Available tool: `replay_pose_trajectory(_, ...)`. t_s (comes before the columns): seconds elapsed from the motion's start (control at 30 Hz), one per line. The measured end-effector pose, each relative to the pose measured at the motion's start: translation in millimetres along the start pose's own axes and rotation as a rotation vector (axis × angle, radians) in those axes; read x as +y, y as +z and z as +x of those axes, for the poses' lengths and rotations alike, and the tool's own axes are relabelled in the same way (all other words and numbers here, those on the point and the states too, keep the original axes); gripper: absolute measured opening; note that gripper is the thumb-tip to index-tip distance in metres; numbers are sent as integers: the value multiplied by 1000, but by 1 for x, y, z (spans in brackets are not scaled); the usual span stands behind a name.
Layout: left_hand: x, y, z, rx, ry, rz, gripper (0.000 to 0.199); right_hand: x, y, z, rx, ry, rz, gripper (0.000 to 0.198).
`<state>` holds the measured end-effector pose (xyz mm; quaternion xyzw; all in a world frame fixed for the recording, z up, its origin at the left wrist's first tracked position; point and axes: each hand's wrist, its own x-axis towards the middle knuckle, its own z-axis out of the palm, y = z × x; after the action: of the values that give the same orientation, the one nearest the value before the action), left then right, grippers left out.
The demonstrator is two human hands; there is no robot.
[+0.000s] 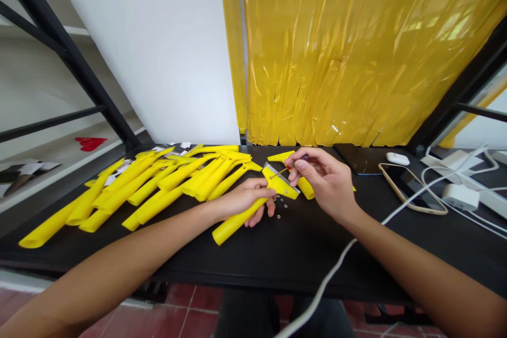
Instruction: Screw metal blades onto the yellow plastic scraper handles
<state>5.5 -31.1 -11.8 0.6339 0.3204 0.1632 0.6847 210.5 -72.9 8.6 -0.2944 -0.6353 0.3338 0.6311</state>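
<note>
My left hand (249, 198) is closed around the neck of a yellow scraper (233, 226), whose hollow handle points toward me. A metal blade edge shows on its wide head. Between the thumb and fingers of my right hand (322, 177) is a small screwdriver (282, 171), its thin shaft slanting down to the scraper's head; most of its handle is hidden by the fingers. Several small nuts (279, 216) lie on the black table beside my left fingertips. Another yellow scraper (306, 188) lies behind, partly covered by my right hand.
A pile of yellow scrapers (170, 174) covers the table's left side. On the right are a phone (412, 187), a dark tablet-like slab (358, 159), a white earbud case (397, 158), and a charger (460, 197). A white cable (336, 266) crosses in front of my right forearm.
</note>
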Motion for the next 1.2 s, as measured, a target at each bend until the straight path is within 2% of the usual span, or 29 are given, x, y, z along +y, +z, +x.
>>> replay_pose_trajectory(0.2,0,-1,0,7,-12,5,30,2,-1,0,-4,4,-3,12)
replay_pose_trajectory(0.33,0,0,0,23,-4,7,31,2,-3,0,-60,-25,-55,12)
replay_pose_trajectory(0.43,0,-1,0,11,11,29,33,-3,-6,2,-205,-50,-95,16)
replay_pose_trajectory(0.57,2,-4,0,-135,-32,77,32,-12,-11,5,-397,-58,-96,19)
replay_pose_trajectory(0.73,3,-6,-1,-175,-70,59,30,-12,-11,5,-302,52,56,21)
replay_pose_trajectory(0.87,3,-7,-1,-194,-73,55,32,-10,-8,4,-257,77,118,21)
replay_pose_trajectory(0.97,3,-8,-1,-207,-75,53,30,-15,-12,7,-333,54,62,17)
replay_pose_trajectory(1.13,7,-9,-3,-324,-103,119,29,-23,-20,7,-561,-18,-88,21)
replay_pose_trajectory(1.2,8,-9,-4,-305,-105,109,29,-22,-17,4,-564,-56,-89,23)
